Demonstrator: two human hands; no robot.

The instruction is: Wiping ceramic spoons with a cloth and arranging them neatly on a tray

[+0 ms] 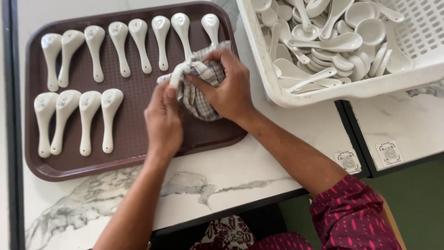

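Mid-wipe: left hand (163,121) pinching a white ceramic soup spoon (175,76), right hand (226,88) closed on a checked cloth (199,92) around it, above the brown tray (138,153). Probably calls next for laying it after the fourth spoon in the tray's near row (76,120), toward the counter (222,180)'s front edge.

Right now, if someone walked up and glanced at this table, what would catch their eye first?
Probably the two hands at the centre: the right hand bunches a checked cloth around a white spoon that the left hand steadies. Next, the neat rows of white spoons laid face down on the brown tray at left. Then the white basket at upper right, heaped with loose spoons.
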